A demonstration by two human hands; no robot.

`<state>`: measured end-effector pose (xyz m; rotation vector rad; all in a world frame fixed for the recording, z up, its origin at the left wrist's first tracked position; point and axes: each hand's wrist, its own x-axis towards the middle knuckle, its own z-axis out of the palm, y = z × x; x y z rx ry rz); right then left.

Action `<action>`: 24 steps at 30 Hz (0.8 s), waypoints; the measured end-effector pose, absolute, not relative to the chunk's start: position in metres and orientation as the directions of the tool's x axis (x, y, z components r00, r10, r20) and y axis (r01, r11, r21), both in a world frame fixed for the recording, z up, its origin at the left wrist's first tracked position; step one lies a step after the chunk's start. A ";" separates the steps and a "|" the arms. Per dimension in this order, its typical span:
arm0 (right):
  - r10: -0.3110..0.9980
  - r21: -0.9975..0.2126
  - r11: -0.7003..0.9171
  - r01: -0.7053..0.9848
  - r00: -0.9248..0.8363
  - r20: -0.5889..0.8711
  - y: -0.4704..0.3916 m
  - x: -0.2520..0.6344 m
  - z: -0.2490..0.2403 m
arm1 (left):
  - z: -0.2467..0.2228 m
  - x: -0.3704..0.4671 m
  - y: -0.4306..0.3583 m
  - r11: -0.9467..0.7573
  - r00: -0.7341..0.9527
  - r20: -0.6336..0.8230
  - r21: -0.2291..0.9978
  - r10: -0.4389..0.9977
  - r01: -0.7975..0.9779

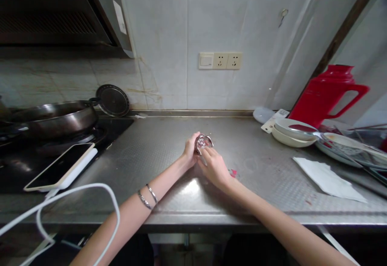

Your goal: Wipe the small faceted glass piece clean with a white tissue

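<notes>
A small round glass dish (206, 141) with a scalloped, shiny rim and reddish-brown and pale bits inside is over the middle of the steel counter (157, 137). My left hand (190, 151) wraps around its left side and grips it. My right hand (213, 165) is bent over the dish's near edge, fingers close together with their tips at the opening. Whether those fingertips pinch anything is hidden. A small red and clear scrap (233, 173) lies on the counter just right of my right wrist.
To the left are a pan (60, 118) on the black stove, a round dark lid (113, 100), and a phone (60, 167) with a looping white cable (116, 205). On the right stand a red thermos (325, 92), stacked bowls (293, 139), plates, and a white paper napkin (326, 177).
</notes>
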<state>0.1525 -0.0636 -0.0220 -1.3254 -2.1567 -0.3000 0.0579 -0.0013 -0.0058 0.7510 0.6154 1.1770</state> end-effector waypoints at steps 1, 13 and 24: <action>0.736 -0.116 0.489 0.865 -0.338 0.587 -0.062 0.151 -0.021 | -0.006 0.057 -0.001 0.197 0.284 -0.025 0.781 0.958 -0.593; 0.423 0.495 0.729 0.472 -0.880 0.216 -0.052 0.205 0.028 | 0.003 0.028 0.017 0.568 0.720 -0.207 0.765 0.663 -0.303; 0.693 0.305 0.539 0.785 -0.619 0.368 -0.062 0.175 0.014 | 0.001 0.050 0.006 0.324 0.350 -0.119 0.721 0.929 -0.613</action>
